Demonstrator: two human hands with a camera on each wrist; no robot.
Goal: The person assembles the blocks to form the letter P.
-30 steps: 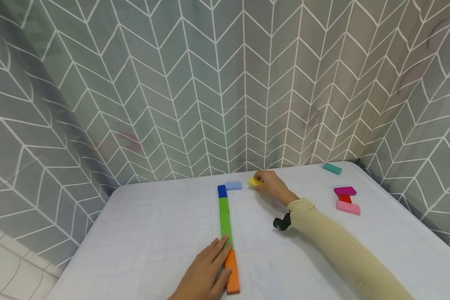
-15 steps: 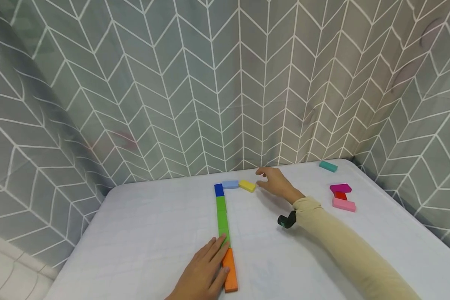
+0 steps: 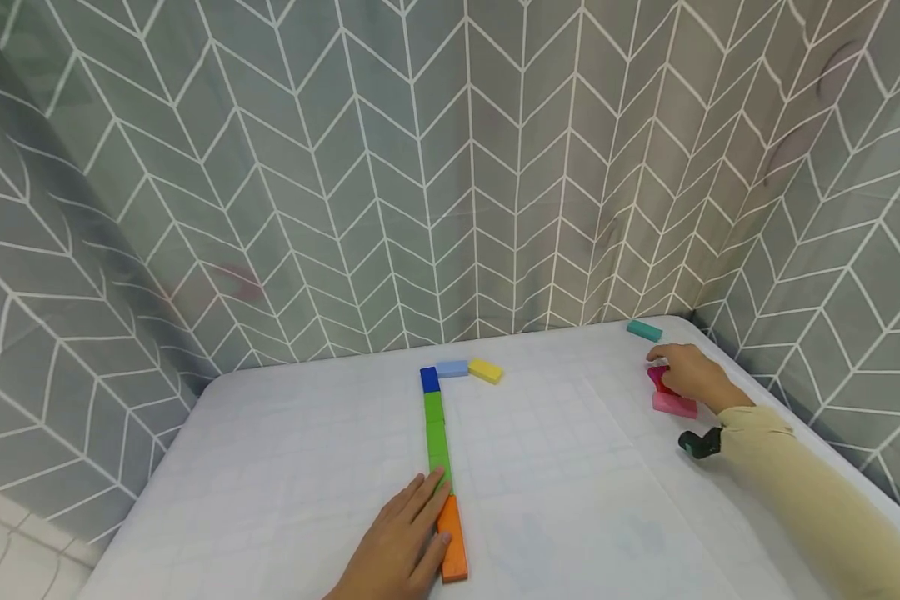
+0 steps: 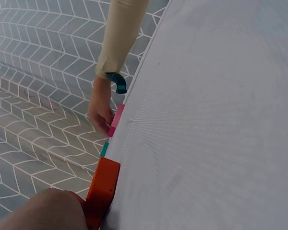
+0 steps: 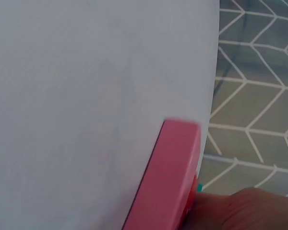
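Observation:
My left hand (image 3: 397, 537) lies flat with straight fingers on the near green block (image 3: 438, 450) and beside the orange block (image 3: 452, 546). These blocks stand in a line with more green ones and a dark blue block (image 3: 430, 380) at its far end. Off that end, a light blue block (image 3: 452, 368) and a yellow block (image 3: 485, 371) extend rightward. Over at the right, my right hand (image 3: 690, 375) hovers with parted fingers at a magenta block (image 3: 656, 375). Next to it lie a red block (image 3: 663, 388), partly covered, and a pink block (image 5: 165, 177).
A teal block (image 3: 644, 331) lies near the table's back right corner. Grey patterned curtain (image 3: 450, 183) hangs right behind the white table (image 3: 285, 467) and along its sides. A dark wrist camera (image 3: 699, 443) sticks out below the right sleeve.
The right hand set the yellow block down by the light blue one, let go, and moved right to the magenta, red and pink blocks. The left hand has stayed on the line.

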